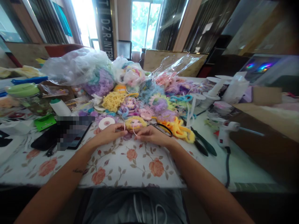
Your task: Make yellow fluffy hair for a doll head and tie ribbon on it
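Both hands are together at the middle of the flowered tablecloth (112, 169). A thin pale ribbon (124, 126) rises from the closed fingertips of my left hand (114, 133). Fingers pinched, my right hand (150, 136) grips another pale length that looks like the same ribbon; whether the two join is hidden. Just beyond the fingertips lies a small doll face with yellow curly hair (135, 122). Close to my left hand is a white ribbon spool (106, 123). A black ring-shaped band (164, 129) and yellow fuzzy strips (182, 129) lie past my right hand.
Yarn hair, doll heads (130, 105) and plastic bags (77, 65) heap up at the back. At left are a phone-like dark slab (44, 137) and a green clip-like piece (44, 123). Dark-handled pliers (203, 141) and a corded glue gun (225, 132) lie at right.
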`<state>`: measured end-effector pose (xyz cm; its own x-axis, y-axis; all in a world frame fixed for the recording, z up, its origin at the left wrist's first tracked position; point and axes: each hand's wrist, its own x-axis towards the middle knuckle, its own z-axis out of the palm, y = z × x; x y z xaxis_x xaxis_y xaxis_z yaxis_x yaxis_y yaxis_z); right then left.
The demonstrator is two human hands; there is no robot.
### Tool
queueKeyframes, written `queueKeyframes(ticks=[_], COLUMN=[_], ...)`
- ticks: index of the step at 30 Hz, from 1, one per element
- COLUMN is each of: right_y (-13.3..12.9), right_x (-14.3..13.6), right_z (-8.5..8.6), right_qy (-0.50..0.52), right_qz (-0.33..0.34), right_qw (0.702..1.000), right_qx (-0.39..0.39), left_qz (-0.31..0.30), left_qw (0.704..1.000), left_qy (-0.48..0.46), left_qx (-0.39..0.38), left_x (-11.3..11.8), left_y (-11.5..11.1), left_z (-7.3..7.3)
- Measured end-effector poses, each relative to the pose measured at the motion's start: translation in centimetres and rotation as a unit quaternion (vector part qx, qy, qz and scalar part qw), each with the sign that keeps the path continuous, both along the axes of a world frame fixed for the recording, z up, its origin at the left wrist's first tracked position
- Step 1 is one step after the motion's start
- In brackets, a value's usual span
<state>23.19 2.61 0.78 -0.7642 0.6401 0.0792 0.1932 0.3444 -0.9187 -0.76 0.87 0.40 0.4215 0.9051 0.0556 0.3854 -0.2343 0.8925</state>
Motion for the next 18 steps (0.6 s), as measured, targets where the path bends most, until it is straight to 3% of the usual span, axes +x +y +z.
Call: queueKeyframes(ticks=[3,6,12,16,18], right_y=[1.1,1.7,-0.1,-0.9,-0.8], right_x=[-0.4,-0.4,0.9,2.7,3.5], right_z=[-1.3,-1.8,0.4,2.0,2.4], right_qy=[0.005,0.008,0.094,0.285,0.328], right_qz=[-0.032,-0.069,-0.114,-0.102,-0.102], right_qw=[0.997,0.992,0.987,0.942,0.923], right_qx=[0.071,0.105,-0.060,-0.145,-0.172], left_qz=[0.056,0.101,0.243,0.294,0.323], left_qw=[0.998,0.993,0.957,0.937,0.919], left_qy=[-0.034,-0.028,-0.009,-0.026,-0.009], left_qx=[0.014,0.048,0.157,0.186,0.227], left_x=[0.4,0.7,0.8,0.5,0.5], left_y=[1.1,1.2,-1.4,-2.4,-2.6], left_z=[-1.6,-2.0,0.2,0.8,0.8])
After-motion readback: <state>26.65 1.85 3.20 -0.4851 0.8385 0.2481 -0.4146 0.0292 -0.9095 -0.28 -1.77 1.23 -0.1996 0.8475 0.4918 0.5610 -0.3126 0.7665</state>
